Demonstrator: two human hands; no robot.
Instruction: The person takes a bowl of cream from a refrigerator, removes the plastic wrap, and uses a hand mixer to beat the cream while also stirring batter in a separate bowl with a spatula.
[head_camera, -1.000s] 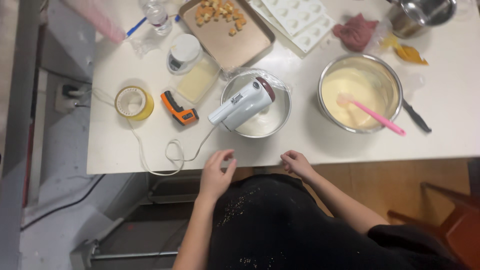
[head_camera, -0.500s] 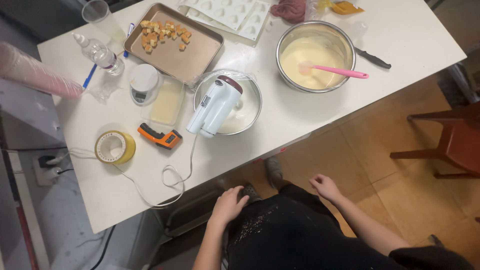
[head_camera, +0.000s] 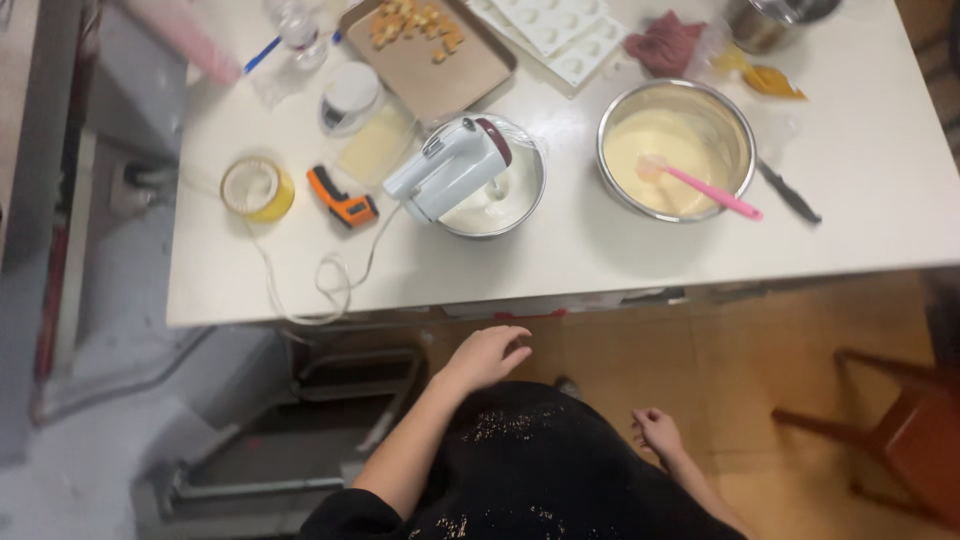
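I kept left hand spread, empty | right hand loosely curled, empty | both lower-centre, below counter | reach squarely for mixer.

white table: mixer bowl, batter bowl, baking tray, tape roll

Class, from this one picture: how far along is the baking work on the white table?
Done: white cream sits whipped in the steel bowl under the resting hand mixer; yellow batter fills the second bowl, pink spatula in it. In hand: nothing; left hand and right hand hang empty below the table edge. Left: the white moulds look unfilled.
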